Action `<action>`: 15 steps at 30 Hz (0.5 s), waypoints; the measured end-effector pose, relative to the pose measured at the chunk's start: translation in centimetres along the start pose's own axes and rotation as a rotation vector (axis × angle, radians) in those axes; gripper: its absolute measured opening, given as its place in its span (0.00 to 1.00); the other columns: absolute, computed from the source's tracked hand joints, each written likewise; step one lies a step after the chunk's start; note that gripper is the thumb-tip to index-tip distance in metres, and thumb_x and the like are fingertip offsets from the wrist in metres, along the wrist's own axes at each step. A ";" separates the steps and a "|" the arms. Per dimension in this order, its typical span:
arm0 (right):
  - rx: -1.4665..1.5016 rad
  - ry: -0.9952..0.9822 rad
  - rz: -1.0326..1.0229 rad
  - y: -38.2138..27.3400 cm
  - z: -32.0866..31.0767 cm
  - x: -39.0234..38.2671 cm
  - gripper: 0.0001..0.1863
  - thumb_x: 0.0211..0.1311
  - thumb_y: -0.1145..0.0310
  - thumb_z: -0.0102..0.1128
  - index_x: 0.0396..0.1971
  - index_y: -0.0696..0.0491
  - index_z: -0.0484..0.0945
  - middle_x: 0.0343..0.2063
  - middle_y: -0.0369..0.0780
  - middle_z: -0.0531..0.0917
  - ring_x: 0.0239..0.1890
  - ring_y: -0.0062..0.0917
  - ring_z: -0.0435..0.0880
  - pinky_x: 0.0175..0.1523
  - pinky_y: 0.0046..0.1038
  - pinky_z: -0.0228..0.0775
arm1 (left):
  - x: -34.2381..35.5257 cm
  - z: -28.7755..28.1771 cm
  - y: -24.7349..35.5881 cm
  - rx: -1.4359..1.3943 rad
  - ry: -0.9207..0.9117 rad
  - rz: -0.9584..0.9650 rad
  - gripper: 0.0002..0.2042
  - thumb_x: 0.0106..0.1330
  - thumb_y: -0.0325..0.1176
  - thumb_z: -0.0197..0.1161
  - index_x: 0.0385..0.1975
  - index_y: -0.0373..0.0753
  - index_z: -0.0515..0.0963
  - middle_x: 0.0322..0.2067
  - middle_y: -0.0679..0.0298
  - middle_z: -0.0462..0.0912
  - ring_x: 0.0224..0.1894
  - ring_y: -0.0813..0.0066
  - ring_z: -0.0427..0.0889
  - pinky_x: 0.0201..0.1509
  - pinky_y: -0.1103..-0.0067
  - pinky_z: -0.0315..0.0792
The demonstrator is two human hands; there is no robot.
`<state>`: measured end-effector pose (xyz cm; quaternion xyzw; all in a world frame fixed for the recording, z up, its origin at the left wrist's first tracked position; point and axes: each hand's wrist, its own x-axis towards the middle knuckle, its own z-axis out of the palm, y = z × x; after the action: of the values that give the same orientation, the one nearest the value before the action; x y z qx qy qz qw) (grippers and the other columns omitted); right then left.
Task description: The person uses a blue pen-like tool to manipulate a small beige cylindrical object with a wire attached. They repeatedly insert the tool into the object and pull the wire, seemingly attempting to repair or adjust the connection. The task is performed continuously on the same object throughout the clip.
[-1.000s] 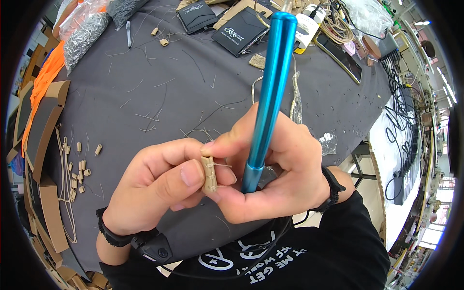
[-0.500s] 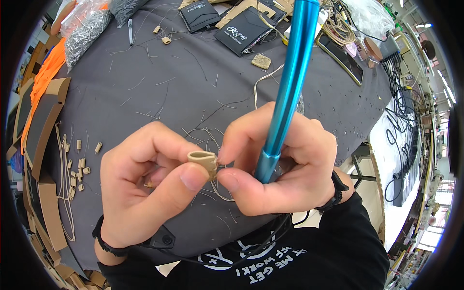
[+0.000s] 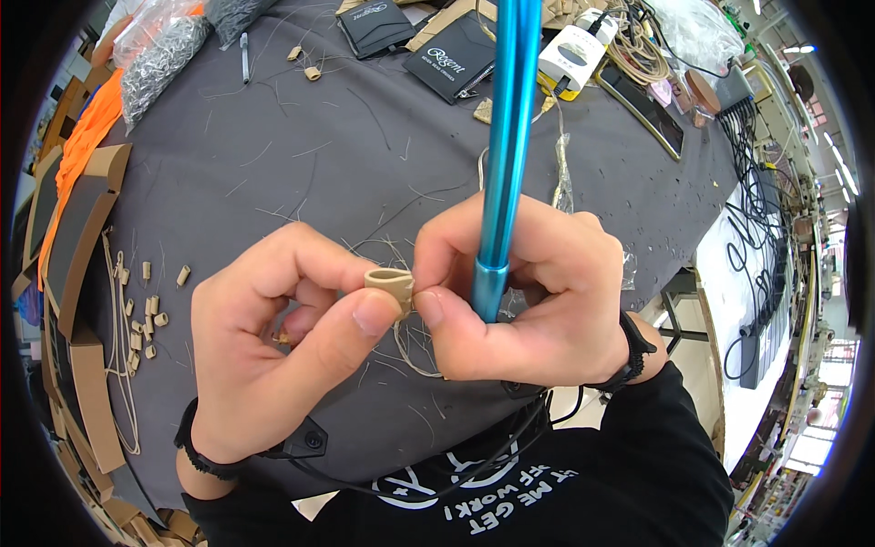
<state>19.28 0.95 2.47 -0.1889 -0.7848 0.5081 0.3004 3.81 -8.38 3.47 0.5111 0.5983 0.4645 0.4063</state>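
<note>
Here's the beige loop of smooth, flattened tube-like material [image 3: 387, 283], up off the table between both hands, just below and left of centre. The left hand [image 3: 266, 360] has thumb and forefinger clamped on it from nine o'clock, its oval mouth tipped upward — likely so the joined edge faces the other hand.

Over at three o'clock, the right hand [image 3: 576, 310] brings thumb and forefinger tips right up to that edge; whether they pinch the loop or just a thread, I cannot tell. Its other fingers curl round a long, shiny metallic-blue cylindrical tool [image 3: 510, 155], which points to twelve o'clock, perhaps parked there to free the fingertips.

At nine o'clock from the loop, small beige tube pieces [image 3: 161, 319] lie scattered on the dark grey cloth-covered table [image 3: 301, 182], beside a thin beige cord [image 3: 128, 383] — within the left hand's reach, it seems. Two more beige loops [image 3: 313, 73] lie at eleven, well apart.
</note>
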 end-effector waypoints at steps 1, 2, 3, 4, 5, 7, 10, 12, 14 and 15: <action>-0.004 0.002 0.000 -0.1 0.0 0.0 0.07 0.38 0.78 0.57 0.22 0.59 0.71 0.15 0.33 0.74 0.17 0.12 0.72 0.22 0.12 0.62 | 0.0 0.0 0.0 -0.011 -0.001 0.002 0.11 0.55 0.38 0.56 0.24 0.35 0.68 0.20 0.68 0.70 0.21 0.88 0.64 0.24 0.91 0.56; -0.008 0.004 0.000 -0.1 -0.1 0.0 0.07 0.38 0.79 0.56 0.22 0.59 0.71 0.15 0.33 0.74 0.17 0.11 0.72 0.22 0.12 0.61 | 0.1 0.1 0.0 -0.021 -0.003 0.005 0.12 0.55 0.38 0.55 0.25 0.35 0.68 0.19 0.69 0.70 0.21 0.89 0.63 0.23 0.91 0.55; -0.013 0.007 -0.003 -0.2 -0.1 0.0 0.07 0.37 0.79 0.56 0.22 0.59 0.71 0.15 0.33 0.74 0.17 0.11 0.72 0.22 0.12 0.61 | 0.2 0.1 0.1 -0.032 -0.004 0.007 0.12 0.55 0.39 0.55 0.25 0.35 0.68 0.19 0.69 0.70 0.20 0.89 0.63 0.23 0.92 0.55; -0.018 0.009 -0.006 -0.1 -0.1 0.0 0.07 0.37 0.79 0.56 0.22 0.59 0.71 0.15 0.33 0.74 0.17 0.11 0.72 0.22 0.12 0.61 | 0.2 0.2 0.1 -0.058 -0.001 -0.008 0.13 0.55 0.40 0.55 0.25 0.35 0.68 0.19 0.69 0.70 0.19 0.90 0.62 0.22 0.92 0.54; -0.023 0.011 -0.009 0.0 -0.1 0.0 0.07 0.37 0.79 0.56 0.22 0.59 0.71 0.16 0.33 0.74 0.17 0.11 0.71 0.22 0.12 0.61 | 0.2 0.3 0.2 -0.085 0.003 -0.022 0.14 0.56 0.41 0.54 0.25 0.34 0.68 0.19 0.70 0.69 0.18 0.91 0.61 0.21 0.92 0.53; -0.049 0.010 -0.027 0.0 -0.2 0.0 0.07 0.37 0.79 0.56 0.22 0.59 0.71 0.16 0.33 0.74 0.17 0.11 0.71 0.22 0.12 0.61 | 0.3 0.6 0.3 -0.141 0.010 -0.040 0.15 0.56 0.42 0.54 0.25 0.34 0.68 0.18 0.70 0.69 0.17 0.92 0.59 0.19 0.92 0.51; -0.032 0.016 -0.070 0.1 -0.2 0.0 0.08 0.37 0.78 0.56 0.22 0.59 0.70 0.15 0.34 0.73 0.16 0.11 0.69 0.21 0.12 0.59 | 0.3 0.9 0.2 -0.210 0.030 -0.053 0.16 0.56 0.44 0.53 0.25 0.34 0.68 0.17 0.71 0.67 0.15 0.92 0.56 0.17 0.92 0.48; 0.033 0.022 -0.074 -0.1 -0.1 0.0 0.08 0.38 0.77 0.56 0.23 0.59 0.70 0.14 0.34 0.72 0.14 0.11 0.68 0.20 0.12 0.58 | 0.2 1.0 0.2 -0.227 0.058 -0.066 0.16 0.56 0.45 0.53 0.24 0.35 0.68 0.16 0.72 0.67 0.14 0.92 0.55 0.16 0.92 0.46; 0.137 0.073 -0.094 -0.2 -0.4 -0.3 0.09 0.41 0.76 0.56 0.25 0.59 0.68 0.14 0.36 0.72 0.14 0.12 0.68 0.18 0.14 0.57 | 0.5 1.3 0.3 -0.289 0.040 -0.075 0.16 0.56 0.45 0.52 0.23 0.36 0.67 0.15 0.72 0.65 0.13 0.92 0.54 0.17 0.90 0.48; 0.196 0.108 -0.137 -0.1 -0.4 -0.5 0.10 0.44 0.74 0.55 0.27 0.58 0.66 0.14 0.37 0.71 0.13 0.14 0.68 0.16 0.15 0.58 | 0.6 1.3 0.2 -0.336 0.003 -0.087 0.15 0.57 0.45 0.52 0.23 0.36 0.66 0.14 0.73 0.63 0.12 0.92 0.53 0.17 0.90 0.48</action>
<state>19.92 0.94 2.54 -0.1317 -0.7250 0.5497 0.3934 5.03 -7.55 3.30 0.4089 0.5344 0.5406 0.5049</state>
